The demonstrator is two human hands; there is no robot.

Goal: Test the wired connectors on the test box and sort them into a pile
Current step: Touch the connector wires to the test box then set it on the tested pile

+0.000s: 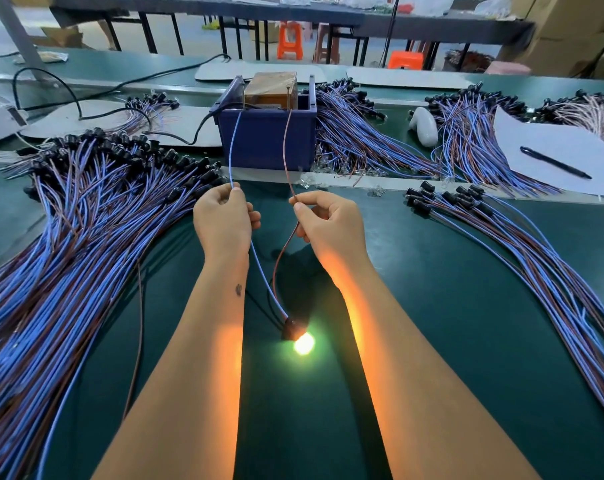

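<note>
my left hand (224,220) pinches the blue wire (232,147) and my right hand (328,223) pinches the brown wire (286,147), fingers curled round each. both wires run up and away from me to the test box (266,133), where their tips seem to touch its top, though the contact is too small to tell. toward me they meet at the black connector (291,328), lying on the green surface (432,289) between my forearms, long axis pointing near-right, its bulb (304,343) glowing. a big pile of wired connectors (86,220) lies to my left.
</note>
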